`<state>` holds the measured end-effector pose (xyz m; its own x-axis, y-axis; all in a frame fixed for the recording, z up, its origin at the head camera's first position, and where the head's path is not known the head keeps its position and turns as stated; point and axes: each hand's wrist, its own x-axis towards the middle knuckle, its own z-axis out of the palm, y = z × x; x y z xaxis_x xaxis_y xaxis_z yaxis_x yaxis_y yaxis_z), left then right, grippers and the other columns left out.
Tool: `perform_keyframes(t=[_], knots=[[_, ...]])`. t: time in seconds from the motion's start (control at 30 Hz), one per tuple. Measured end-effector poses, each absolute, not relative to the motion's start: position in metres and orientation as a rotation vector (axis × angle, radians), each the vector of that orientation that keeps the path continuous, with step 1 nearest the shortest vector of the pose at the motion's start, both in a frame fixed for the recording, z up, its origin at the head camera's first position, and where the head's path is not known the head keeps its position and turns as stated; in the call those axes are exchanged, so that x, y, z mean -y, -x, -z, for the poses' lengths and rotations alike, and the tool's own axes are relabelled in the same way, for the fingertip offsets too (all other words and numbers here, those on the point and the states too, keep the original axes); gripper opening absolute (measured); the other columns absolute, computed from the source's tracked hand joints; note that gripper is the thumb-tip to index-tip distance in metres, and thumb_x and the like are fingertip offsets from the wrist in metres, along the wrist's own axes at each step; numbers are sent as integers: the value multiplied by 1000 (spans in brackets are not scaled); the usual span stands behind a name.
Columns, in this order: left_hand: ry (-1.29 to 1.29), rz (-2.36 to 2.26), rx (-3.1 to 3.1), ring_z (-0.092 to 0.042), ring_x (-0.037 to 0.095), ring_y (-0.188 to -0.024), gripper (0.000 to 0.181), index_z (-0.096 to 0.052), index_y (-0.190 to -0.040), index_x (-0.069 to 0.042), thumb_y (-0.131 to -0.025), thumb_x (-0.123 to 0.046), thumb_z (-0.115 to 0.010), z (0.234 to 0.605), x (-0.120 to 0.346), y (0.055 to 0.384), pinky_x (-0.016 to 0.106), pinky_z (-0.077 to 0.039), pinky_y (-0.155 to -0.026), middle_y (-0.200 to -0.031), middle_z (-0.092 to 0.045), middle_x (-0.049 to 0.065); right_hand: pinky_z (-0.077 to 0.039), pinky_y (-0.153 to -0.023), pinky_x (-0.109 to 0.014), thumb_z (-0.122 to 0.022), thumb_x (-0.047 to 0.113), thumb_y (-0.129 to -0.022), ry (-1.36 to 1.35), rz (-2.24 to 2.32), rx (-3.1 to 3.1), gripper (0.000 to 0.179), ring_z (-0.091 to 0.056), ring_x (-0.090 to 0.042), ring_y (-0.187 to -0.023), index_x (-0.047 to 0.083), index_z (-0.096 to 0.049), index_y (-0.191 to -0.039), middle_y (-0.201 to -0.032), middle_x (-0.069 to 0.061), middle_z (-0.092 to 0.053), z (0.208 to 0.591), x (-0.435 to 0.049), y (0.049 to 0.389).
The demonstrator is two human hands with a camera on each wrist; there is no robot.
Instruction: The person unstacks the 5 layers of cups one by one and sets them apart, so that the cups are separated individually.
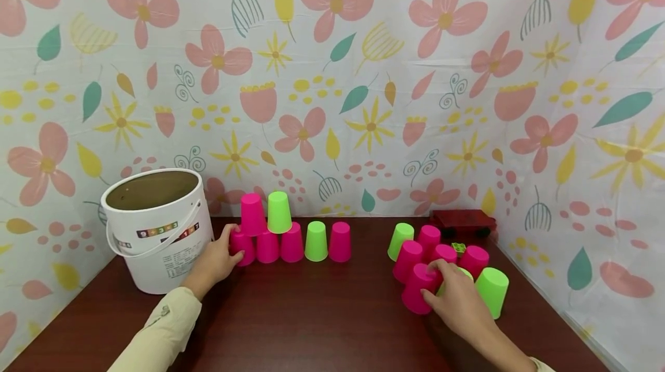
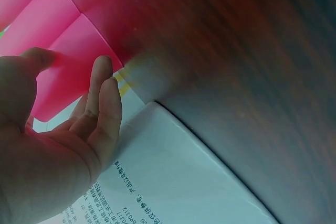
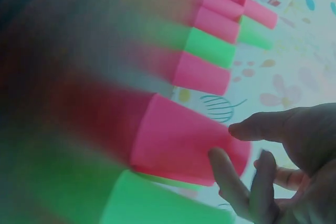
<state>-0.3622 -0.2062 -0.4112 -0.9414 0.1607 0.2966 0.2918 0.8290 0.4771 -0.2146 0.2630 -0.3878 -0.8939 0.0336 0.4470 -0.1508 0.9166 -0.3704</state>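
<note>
Upside-down cups form a row at the back left of the dark table. A pink cup [image 1: 253, 214] and a green cup [image 1: 279, 211] sit side by side on top of it. My left hand [image 1: 220, 259] holds the row's leftmost pink cup [image 2: 79, 61], thumb on one side and fingers along the other. At the right stands a cluster of pink and green cups. There my right hand [image 1: 459, 300] grips the front pink cup [image 1: 417, 291] near its upturned base, with thumb and fingers on opposite sides. A green cup [image 1: 490, 291] stands just right of this hand; another is partly hidden behind it.
A white bucket [image 1: 156, 245] with a handle stands left of the row, close to my left forearm. Behind the cluster lie a dark red object [image 1: 462, 222] and a small green piece [image 1: 458, 248]. A flower-patterned cloth [image 1: 363, 100] hangs along the table's back and sides.
</note>
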Motion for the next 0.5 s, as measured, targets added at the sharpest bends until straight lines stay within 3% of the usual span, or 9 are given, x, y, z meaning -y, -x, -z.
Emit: perform_keyframes(t=[0.23,0.5], knots=[[354,788,2751,-68,35,-90,62,-33,-136,-8,-88,-13,-72,410,207,364,49,-54,-79,-107,-68,25,-43,-48,-31,-86,21,-73,-79,-469,2500,45,-52,-13,-59,9,-63,-110,-105,-10,-63,369,-243,208],[350,780,2756,-67,31,-81,62,-34,-135,-8,-88,-14,-73,411,206,362,46,-54,-73,-101,-69,24,-46,-51,-27,-85,20,-75,-213,-682,2448,38,-58,-9,-64,14,-64,-106,-99,-2,-61,360,-198,225]])
